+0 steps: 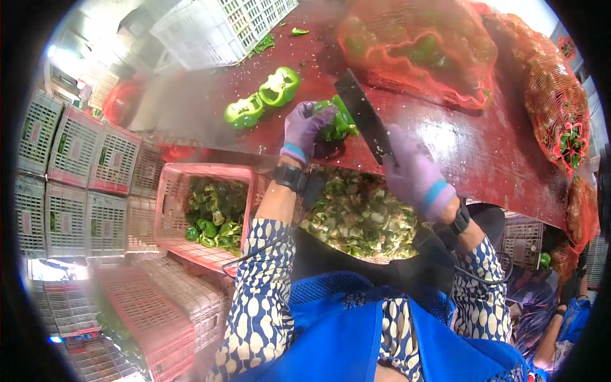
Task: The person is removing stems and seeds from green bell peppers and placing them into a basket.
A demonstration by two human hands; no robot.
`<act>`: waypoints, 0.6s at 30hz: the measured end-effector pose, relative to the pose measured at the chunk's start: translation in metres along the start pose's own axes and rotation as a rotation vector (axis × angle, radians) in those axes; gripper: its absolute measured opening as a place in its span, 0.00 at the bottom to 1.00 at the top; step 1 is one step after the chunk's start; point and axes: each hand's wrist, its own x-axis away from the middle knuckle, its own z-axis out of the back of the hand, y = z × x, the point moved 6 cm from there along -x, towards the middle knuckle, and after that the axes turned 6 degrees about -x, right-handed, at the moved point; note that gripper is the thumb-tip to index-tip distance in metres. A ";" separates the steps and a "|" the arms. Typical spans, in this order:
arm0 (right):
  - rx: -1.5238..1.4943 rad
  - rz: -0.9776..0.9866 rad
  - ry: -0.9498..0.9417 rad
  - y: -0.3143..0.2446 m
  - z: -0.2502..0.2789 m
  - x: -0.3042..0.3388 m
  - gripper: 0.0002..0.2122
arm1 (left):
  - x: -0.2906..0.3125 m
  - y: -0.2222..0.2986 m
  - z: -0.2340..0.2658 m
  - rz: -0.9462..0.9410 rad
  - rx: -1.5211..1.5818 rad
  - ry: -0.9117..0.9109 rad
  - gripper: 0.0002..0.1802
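My left hand (304, 129), in a purple glove, is closed around a green bell pepper (339, 121) at the near edge of the red table (439, 143). In my gloved right hand (417, 172) is a knife (365, 114) with a broad dark blade, its handle hidden by my fingers. The blade slants up and left, close against the pepper's right side; whether it touches cannot be made out. Two cut, hollowed pepper halves (280, 86) lie on the table beyond my left hand, their open insides showing.
A red mesh sack (420, 51) of peppers lies at the back, another mesh sack (554, 83) at right. Below the edge are pepper scraps (363, 216) and a pink crate (167, 213) of peppers. A white crate (203, 35) stands far left; stacked crates (76, 153) line the left.
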 end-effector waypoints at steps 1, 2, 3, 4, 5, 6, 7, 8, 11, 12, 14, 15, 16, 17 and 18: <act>-0.027 0.013 -0.020 -0.001 -0.007 -0.003 0.11 | 0.002 0.001 0.002 -0.015 -0.051 0.023 0.19; -0.029 0.009 -0.025 -0.001 -0.012 -0.005 0.11 | 0.004 0.000 0.001 -0.009 -0.050 0.025 0.19; 0.003 -0.030 -0.049 0.002 -0.019 -0.006 0.10 | 0.006 0.001 0.001 -0.034 -0.060 0.049 0.19; 0.038 -0.068 -0.072 0.000 -0.022 -0.008 0.09 | 0.007 0.004 0.001 -0.062 -0.069 0.073 0.18; 0.041 -0.072 -0.074 -0.005 -0.021 -0.009 0.09 | 0.008 0.005 0.000 -0.058 -0.065 0.071 0.18; 0.052 -0.117 -0.097 -0.009 -0.019 -0.009 0.09 | 0.009 0.007 -0.002 -0.065 -0.071 0.064 0.18; 0.057 -0.158 -0.121 -0.014 -0.016 -0.010 0.08 | 0.010 0.009 0.000 -0.074 -0.081 0.062 0.17; 0.051 -0.159 -0.120 -0.018 -0.012 -0.013 0.08 | 0.012 0.010 0.001 -0.073 -0.087 0.062 0.17; 0.129 -0.269 -0.250 -0.017 -0.004 -0.022 0.10 | 0.015 0.015 -0.006 -0.085 -0.056 0.058 0.16; 0.100 -0.299 -0.253 -0.018 0.001 -0.023 0.11 | 0.016 0.014 -0.008 -0.046 0.015 0.071 0.15; 0.075 -0.337 -0.257 -0.011 0.003 -0.023 0.12 | 0.016 0.008 -0.010 -0.001 0.090 0.079 0.15; 0.083 -0.260 -0.268 -0.007 0.000 -0.024 0.13 | 0.013 0.005 -0.008 -0.037 0.051 0.076 0.14; 0.083 -0.176 -0.281 -0.012 -0.003 -0.028 0.14 | 0.012 0.008 -0.005 -0.074 0.007 0.081 0.14; 0.079 -0.175 -0.284 -0.015 -0.002 -0.030 0.14 | 0.013 0.008 -0.004 -0.073 0.004 0.085 0.14; 0.075 -0.164 -0.296 -0.020 -0.001 -0.033 0.13 | 0.014 0.009 -0.002 -0.086 0.024 0.080 0.14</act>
